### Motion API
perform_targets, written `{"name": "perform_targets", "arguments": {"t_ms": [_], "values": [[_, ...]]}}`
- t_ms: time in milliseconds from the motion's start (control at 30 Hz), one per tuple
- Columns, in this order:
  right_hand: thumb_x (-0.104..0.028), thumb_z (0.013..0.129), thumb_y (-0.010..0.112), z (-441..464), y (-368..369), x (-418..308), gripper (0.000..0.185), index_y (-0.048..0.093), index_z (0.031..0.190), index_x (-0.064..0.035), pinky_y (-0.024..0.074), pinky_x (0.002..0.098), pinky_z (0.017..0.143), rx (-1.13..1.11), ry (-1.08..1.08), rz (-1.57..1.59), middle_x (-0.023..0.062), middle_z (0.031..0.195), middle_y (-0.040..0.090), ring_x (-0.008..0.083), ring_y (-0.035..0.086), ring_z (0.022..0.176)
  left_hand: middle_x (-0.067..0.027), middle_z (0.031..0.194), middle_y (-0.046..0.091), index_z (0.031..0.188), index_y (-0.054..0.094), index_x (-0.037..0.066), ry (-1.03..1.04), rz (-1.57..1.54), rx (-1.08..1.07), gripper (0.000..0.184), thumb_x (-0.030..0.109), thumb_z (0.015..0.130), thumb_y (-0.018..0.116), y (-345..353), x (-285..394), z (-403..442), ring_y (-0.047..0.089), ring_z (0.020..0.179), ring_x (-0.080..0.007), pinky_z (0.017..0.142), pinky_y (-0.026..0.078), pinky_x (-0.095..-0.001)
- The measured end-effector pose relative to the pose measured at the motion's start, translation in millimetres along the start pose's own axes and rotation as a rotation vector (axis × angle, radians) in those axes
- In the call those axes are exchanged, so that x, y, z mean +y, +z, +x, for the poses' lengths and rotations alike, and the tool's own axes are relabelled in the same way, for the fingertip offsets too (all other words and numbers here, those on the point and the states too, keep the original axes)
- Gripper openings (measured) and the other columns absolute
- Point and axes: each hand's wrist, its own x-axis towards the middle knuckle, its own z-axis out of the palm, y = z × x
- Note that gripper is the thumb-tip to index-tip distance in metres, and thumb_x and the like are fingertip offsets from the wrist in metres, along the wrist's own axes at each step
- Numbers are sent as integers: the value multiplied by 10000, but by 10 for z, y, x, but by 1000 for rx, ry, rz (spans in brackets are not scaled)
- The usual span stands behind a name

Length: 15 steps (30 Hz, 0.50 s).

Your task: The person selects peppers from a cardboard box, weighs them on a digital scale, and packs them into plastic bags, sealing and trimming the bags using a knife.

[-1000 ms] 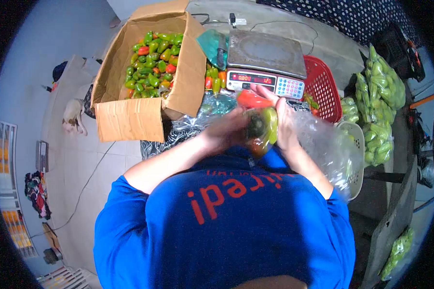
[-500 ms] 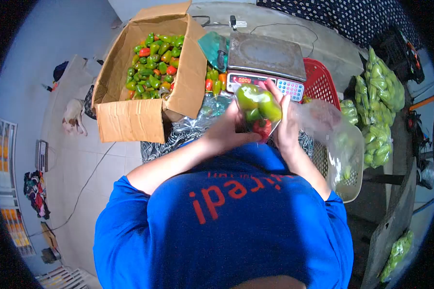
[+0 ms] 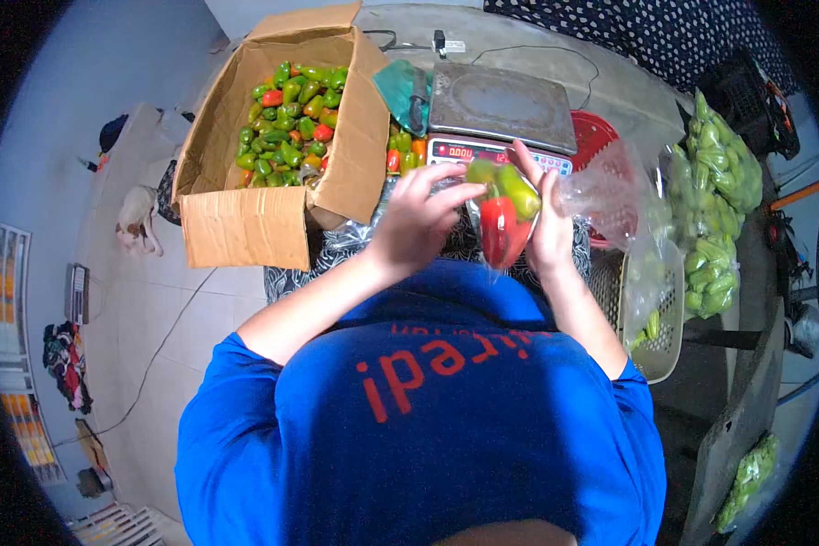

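Because the left hand, blurred, holds its fingers apart at the peppers, the right hand, clamped on their clear bag before the scale, apparently carries the weight; the box stands open, presumably for access.

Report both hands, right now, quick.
Left hand: open, fingertips beside the clear bag of peppers; whether they touch cannot be told.
Right hand: holding the clear bag of peppers.
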Motion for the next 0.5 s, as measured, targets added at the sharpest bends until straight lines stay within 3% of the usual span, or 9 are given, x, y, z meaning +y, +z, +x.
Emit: {"name": "perform_targets", "arguments": {"t_ms": [67, 100, 200, 233, 333, 367, 467, 500], "values": [[-484, 974, 187, 5, 26, -41, 614, 374, 1367, -51, 282, 326, 1061, 41, 124, 199, 141, 1347, 434, 222, 395, 1250, -144, 1205, 490, 1258, 439, 40, -82, 71, 107, 537, 33, 756, 628, -49, -6, 12, 462, 1162, -262, 965, 389, -364], [-485, 973, 194, -2, 32, -26, 612, 379, 1364, -51, 300, 332, 1053, 71, 106, 235, 140, 1362, 418, 227, 394, 1253, -131, 1224, 487, 1280, 420, 66, -425, -275, 57, 529, 94, 798, 637, 74, -46, -38, 477, 1147, -259, 953, 392, -361], [-490, 971, 200, -53, 106, -24, 614, 384, 1362, -54, 304, 336, 1052, 7, 95, 383, 128, 1383, 397, 230, 394, 1257, -115, 1259, 472, 1312, 376, 76, -1158, -1728, -367, 552, 158, 833, 638, 111, -186, -152, 504, 1120, -237, 927, 412, -359], [-482, 974, 195, -66, 112, 16, 608, 385, 1361, -54, 286, 337, 1064, -36, 83, 279, 119, 1396, 383, 226, 372, 1274, -105, 1283, 465, 1343, 333, 87, -1130, -1760, -374, 602, 134, 833, 649, 137, -182, -155, 511, 1120, -220, 935, 410, -356], [-465, 980, 202, -75, 168, 36, 592, 395, 1354, -49, 263, 332, 1077, -6, 18, -20, 112, 1389, 395, 212, 352, 1286, -97, 1274, 471, 1346, 332, 95, -485, -1356, -118, 626, 65, 810, 653, 271, -95, -50, 498, 1140, -207, 951, 409, -334], [-458, 980, 223, -51, 130, 55, 581, 377, 1363, -48, 254, 338, 1080, -1, 26, -52, 118, 1387, 394, 214, 343, 1291, -79, 1248, 491, 1323, 369, 113, -543, -1217, -80, 591, 9, 804, 634, 130, 13, -31, 480, 1156, -202, 984, 389, -310], [-466, 974, 233, 15, 65, 47, 599, 316, 1392, -45, 282, 384, 1070, 49, 272, 417, 144, 1408, 358, 246, 343, 1298, -92, 1256, 508, 1323, 382, 64, -423, -746, 5, 515, 145, 860, 591, 72, -155, -65, 479, 1169, -212, 987, 382, -344], [-475, 969, 241, 23, 48, 7, 611, 294, 1399, -44, 301, 389, 1058, 53, 289, 442, 150, 1396, 373, 252, 376, 1273, -96, 1259, 513, 1323, 386, 47, -383, -590, 32, 505, 191, 879, 577, 70, -187, -75, 479, 1174, -215, 988, 380, -356]]}}
